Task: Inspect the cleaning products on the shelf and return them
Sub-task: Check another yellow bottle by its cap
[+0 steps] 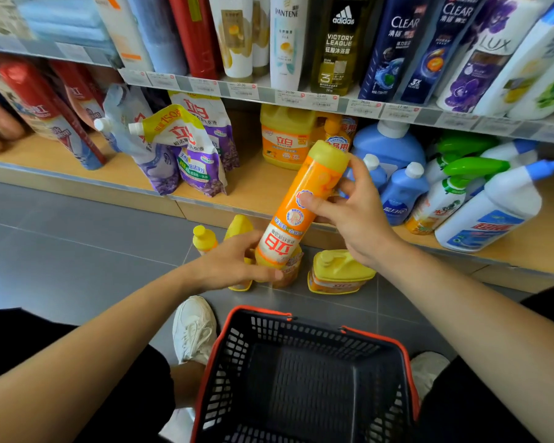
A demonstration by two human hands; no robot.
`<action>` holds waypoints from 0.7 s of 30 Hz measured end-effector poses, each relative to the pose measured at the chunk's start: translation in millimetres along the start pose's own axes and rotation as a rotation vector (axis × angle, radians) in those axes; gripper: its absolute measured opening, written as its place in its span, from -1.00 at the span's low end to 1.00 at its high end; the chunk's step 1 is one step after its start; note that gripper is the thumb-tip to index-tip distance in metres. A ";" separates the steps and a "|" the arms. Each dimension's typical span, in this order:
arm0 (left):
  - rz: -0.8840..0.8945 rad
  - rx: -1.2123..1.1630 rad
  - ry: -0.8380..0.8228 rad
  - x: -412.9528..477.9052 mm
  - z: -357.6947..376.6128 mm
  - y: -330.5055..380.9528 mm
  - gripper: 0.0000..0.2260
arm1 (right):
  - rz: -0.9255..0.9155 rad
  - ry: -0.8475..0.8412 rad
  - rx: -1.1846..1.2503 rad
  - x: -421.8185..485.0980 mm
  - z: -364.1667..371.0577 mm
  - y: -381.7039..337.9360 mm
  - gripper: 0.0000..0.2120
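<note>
Head cam: our left hand [234, 262] grips the base of the orange dish soap bottle [301, 209], right hand [354, 209] pinches its upper half, tilted over the floor. Still inspecting; next it goes back on the wooden shelf [256, 187] beside the yellow jug [283, 139].

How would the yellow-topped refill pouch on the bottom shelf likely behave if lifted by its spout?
Probably floppy: the yellow-topped refill pouch is creased soft film and its top bends sideways. It looks full lower down, so it is likely liquid-heavy and would sag. It leans among other pouches, so a push may topple it.
</note>
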State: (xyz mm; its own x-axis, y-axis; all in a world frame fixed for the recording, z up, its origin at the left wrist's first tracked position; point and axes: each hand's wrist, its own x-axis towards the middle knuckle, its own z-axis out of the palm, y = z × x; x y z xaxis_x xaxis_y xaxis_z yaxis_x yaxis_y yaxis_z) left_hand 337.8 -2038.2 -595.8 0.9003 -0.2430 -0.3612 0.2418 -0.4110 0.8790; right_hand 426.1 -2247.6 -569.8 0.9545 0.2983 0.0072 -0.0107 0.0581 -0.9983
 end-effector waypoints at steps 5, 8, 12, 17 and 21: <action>0.009 -0.185 0.140 -1.4 -1.2 -10.3 -0.50 | 0.046 0.062 0.095 7.7 -0.7 1.1 -0.29; 0.039 -0.262 0.361 -5.3 -13.6 -12.0 -0.53 | 0.155 0.109 0.105 16.9 -5.1 6.9 -0.38; 0.140 -0.437 0.634 -8.7 -32.7 -9.4 -0.58 | 0.314 0.065 0.038 26.1 -5.3 29.1 -0.60; 0.227 -0.484 0.811 -13.0 -54.6 -0.5 -0.65 | 0.459 -0.131 -0.238 38.8 8.5 65.0 -0.75; 0.251 -0.228 0.878 -13.5 -73.4 1.5 -0.79 | 0.180 -0.370 -0.821 41.4 16.0 95.7 -0.62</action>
State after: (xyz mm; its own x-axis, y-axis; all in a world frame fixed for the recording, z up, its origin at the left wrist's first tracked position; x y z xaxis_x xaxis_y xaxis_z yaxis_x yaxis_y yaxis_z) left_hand 352.5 -1971.1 -566.8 0.8640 0.4866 0.1293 -0.0148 -0.2322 0.9726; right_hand 459.8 -2214.5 -664.1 0.8012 0.5312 -0.2755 0.2002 -0.6718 -0.7132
